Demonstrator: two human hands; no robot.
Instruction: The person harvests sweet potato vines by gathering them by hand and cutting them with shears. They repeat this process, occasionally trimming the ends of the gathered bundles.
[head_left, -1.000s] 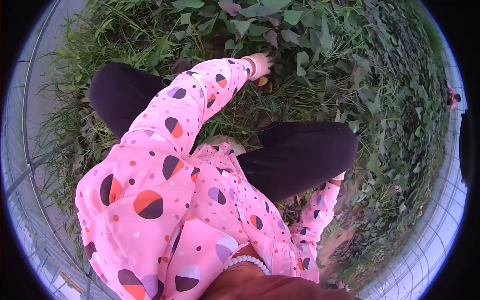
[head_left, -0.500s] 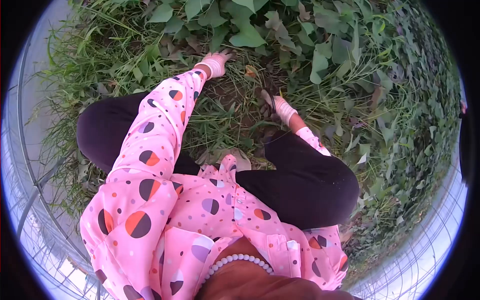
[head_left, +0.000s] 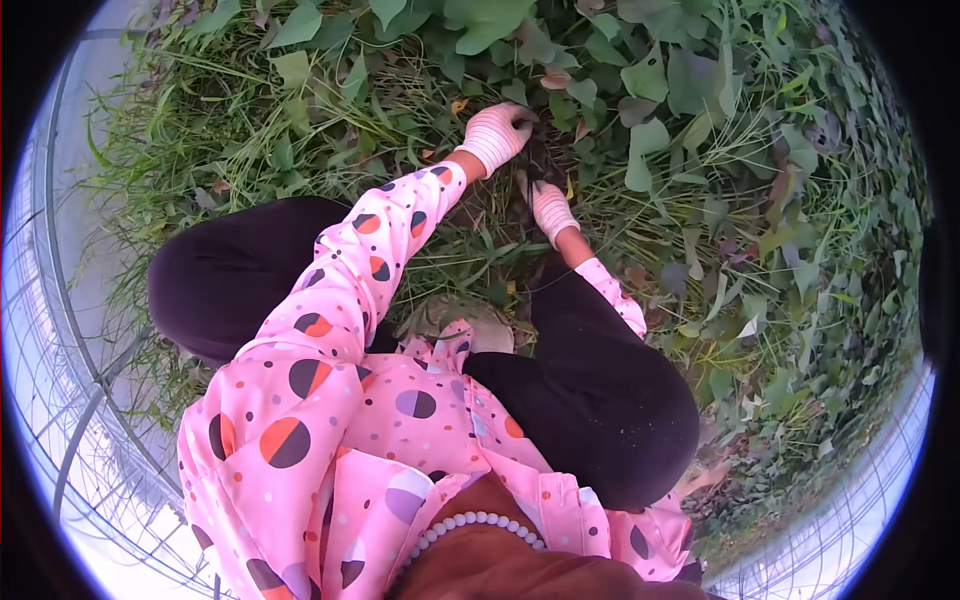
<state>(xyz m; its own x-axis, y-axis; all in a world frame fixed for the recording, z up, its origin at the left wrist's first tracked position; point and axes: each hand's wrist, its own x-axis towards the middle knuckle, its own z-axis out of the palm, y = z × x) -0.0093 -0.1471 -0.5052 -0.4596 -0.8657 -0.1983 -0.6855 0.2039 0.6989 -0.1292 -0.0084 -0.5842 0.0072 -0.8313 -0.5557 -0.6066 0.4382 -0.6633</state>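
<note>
I am crouching over a bed of leafy green vines [head_left: 640,90]. My left hand [head_left: 497,135], in a pale striped glove, reaches forward from a pink dotted sleeve and is closed on a bunch of dark vine stems [head_left: 537,160] near the ground. Just below it, my right hand [head_left: 550,207], also gloved, is closed around the lower part of the same dark bunch. Whether it also holds a tool I cannot tell. The two hands are almost touching. My knees in black trousers [head_left: 600,390] flank the spot.
Long grass [head_left: 200,130] grows on the left between the vines and a metal frame with netting [head_left: 70,330]. More vines cover the ground to the right. A patch of bare soil [head_left: 720,480] shows at the lower right.
My left hand has moved right and closed on the stems. My right hand, out of sight behind my knee a second ago, has come forward and up to meet it.
</note>
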